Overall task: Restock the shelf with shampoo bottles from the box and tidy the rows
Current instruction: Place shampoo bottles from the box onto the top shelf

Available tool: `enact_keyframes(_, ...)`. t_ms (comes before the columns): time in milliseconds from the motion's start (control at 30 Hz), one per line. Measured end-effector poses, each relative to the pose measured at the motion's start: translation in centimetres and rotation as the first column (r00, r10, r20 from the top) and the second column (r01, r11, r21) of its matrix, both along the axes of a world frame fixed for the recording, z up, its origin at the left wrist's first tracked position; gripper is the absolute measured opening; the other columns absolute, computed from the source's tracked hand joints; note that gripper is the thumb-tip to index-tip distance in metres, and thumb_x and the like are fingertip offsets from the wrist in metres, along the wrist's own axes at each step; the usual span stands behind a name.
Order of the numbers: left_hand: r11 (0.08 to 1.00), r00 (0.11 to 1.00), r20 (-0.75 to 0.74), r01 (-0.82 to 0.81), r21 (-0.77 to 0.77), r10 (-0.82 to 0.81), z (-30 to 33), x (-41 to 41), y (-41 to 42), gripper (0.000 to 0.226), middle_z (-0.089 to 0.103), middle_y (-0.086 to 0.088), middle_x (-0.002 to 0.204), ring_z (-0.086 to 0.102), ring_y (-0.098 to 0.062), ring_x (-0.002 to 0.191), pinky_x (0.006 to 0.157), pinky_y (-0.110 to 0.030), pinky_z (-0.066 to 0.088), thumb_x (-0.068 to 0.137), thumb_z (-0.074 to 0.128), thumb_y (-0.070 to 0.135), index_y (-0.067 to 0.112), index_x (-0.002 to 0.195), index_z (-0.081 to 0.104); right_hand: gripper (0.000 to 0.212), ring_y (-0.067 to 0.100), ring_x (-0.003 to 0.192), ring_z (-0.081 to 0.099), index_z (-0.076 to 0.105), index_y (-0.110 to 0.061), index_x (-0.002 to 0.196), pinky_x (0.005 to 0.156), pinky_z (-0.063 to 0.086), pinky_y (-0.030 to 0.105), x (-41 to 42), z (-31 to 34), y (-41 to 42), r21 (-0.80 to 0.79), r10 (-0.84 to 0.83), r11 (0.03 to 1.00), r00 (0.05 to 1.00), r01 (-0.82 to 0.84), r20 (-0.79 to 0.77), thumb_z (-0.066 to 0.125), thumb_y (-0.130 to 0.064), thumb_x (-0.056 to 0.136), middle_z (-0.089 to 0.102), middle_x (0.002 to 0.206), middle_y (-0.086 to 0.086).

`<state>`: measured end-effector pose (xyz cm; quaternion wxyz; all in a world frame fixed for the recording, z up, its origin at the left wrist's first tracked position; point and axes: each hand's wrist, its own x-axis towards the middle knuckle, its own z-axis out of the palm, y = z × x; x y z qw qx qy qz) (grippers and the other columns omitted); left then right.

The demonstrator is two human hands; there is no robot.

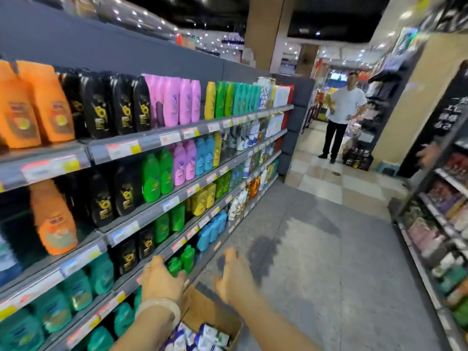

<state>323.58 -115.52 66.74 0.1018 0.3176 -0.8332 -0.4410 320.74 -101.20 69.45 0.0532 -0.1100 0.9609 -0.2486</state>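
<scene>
Shop aisle; shelf (162, 141) labels blurred, unreadable; left hand (162, 282), right hand (234, 277) fingers spread, empty.

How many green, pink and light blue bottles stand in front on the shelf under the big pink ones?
Green bottles: 2
Pink bottles: 2
Light blue bottles: 2
Total: 6

A long grey metal shelf unit (162, 141) carries rows of upright orange, black, pink, green and teal plastic shampoo bottles (174, 101). An open brown cardboard box (202, 309) sits on the grey concrete floor (329, 249) beside its base.
</scene>
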Motion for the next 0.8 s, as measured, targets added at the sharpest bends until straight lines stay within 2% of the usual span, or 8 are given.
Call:
enact_keyframes(67,0.999,1.0,-0.012,0.007,-0.037,-0.007,1.1,-3.7,0.5,0.056,0.05,-0.021,0.126,0.045,-0.035,0.12,0.097,-0.04,0.038,0.078,0.071,0.019,0.003,0.125,0.047,0.048,0.028,0.113,0.047,0.035,-0.014,0.126,0.082,0.039,0.03,-3.4,1.4,-0.2,-0.043,0.02,0.999,1.0,-0.021,-0.024,0.058,-0.025,0.086,0.038,0.127,0.009)
enact_keyframes(167,0.998,0.999,-0.048,0.001,-0.058,-0.003,2.0,-8.8,1.8,0.06,0.05,-0.027,0.123,0.045,-0.039,0.12,0.1,-0.041,0.035,0.073,0.076,0.016,-0.001,0.124,0.049,0.046,0.028,0.116,0.045,0.037,-0.015,0.122,0.094,0.042,0.035,-8.7,3.1,0.1,-0.082,0.02,0.996,0.999,-0.022,-0.033,0.06,-0.024,0.083,0.038,0.127,0.01)
enact_keyframes(333,0.997,0.995,-0.058,-0.076,-0.003,0.076,0.5,-15.6,4.7,0.062,0.05,-0.028,0.125,0.043,-0.04,0.121,0.102,-0.042,0.034,0.072,0.076,0.016,-0.001,0.125,0.049,0.058,0.031,0.127,0.034,0.032,-0.009,0.134,0.107,0.033,0.037,-16.5,3.8,1.1,0.05,0.162,0.986,0.987,-0.162,0.0,0.061,-0.021,0.085,0.032,0.136,0.014)
enact_keyframes(467,0.967,0.967,-0.038,-0.249,0.045,0.251,-3.0,-19.3,5.1,0.058,0.052,-0.024,0.126,0.046,-0.038,0.12,0.099,-0.041,0.038,0.073,0.074,0.016,-0.001,0.123,0.05,0.051,0.031,0.128,0.034,0.036,-0.005,0.127,0.107,0.031,0.035,-22.2,1.1,0.3,0.097,0.343,0.934,0.939,-0.344,0.023,0.06,-0.023,0.087,0.036,0.134,0.016)
enact_keyframes(633,0.821,0.83,0.053,-0.557,0.126,0.555,-7.5,-18.1,5.0,0.052,0.051,-0.024,0.122,0.046,-0.037,0.118,0.097,-0.038,0.035,0.076,0.072,0.014,0.0,0.121,0.05,0.051,0.031,0.128,0.037,0.037,-0.007,0.128,0.103,0.036,0.036,-25.5,-4.0,-3.4,0.186,0.606,0.756,0.779,-0.628,0.164,0.061,-0.025,0.086,0.039,0.133,0.015)
enact_keyframes(800,0.568,0.571,0.237,-0.819,0.086,0.786,-12.5,-10.6,4.0,0.048,0.049,-0.02,0.123,0.044,-0.034,0.119,0.097,-0.036,0.035,0.079,0.066,0.013,0.004,0.122,0.048,0.059,0.03,0.127,0.037,0.032,-0.007,0.136,0.102,0.035,0.033,-22.2,-9.7,-9.2,0.182,0.812,0.461,0.496,-0.868,0.306,0.06,-0.027,0.088,0.034,0.137,0.014)
